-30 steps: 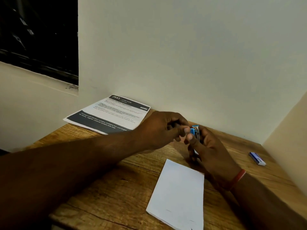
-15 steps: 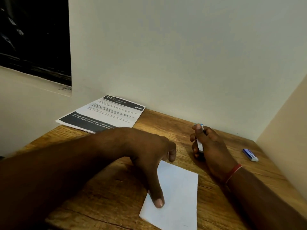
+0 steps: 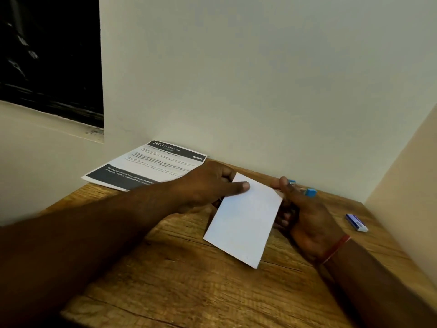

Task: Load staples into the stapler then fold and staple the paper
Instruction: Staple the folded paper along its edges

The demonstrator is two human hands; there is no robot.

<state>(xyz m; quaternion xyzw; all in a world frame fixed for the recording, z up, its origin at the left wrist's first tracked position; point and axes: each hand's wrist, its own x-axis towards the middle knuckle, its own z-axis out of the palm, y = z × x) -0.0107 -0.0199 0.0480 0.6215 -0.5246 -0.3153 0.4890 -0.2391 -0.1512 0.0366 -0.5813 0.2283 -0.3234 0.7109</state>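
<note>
My left hand (image 3: pixel 208 185) pinches the upper left corner of a folded white paper (image 3: pixel 243 221) and holds it tilted above the wooden table (image 3: pixel 189 280). My right hand (image 3: pixel 300 209) grips a small blue stapler (image 3: pixel 307 191) at the paper's upper right corner. Only the stapler's blue ends and a bit of metal show past my fingers. I cannot tell whether the paper's corner sits inside the stapler's jaws.
A printed sheet (image 3: pixel 146 166) with dark bands lies at the table's back left against the wall. A small blue and white staple box (image 3: pixel 357 222) rests at the right near the side wall. Walls close in behind and to the right.
My left hand left the stapler, came down onto the paper, then lifted it off the table up to the stapler in my right hand.
</note>
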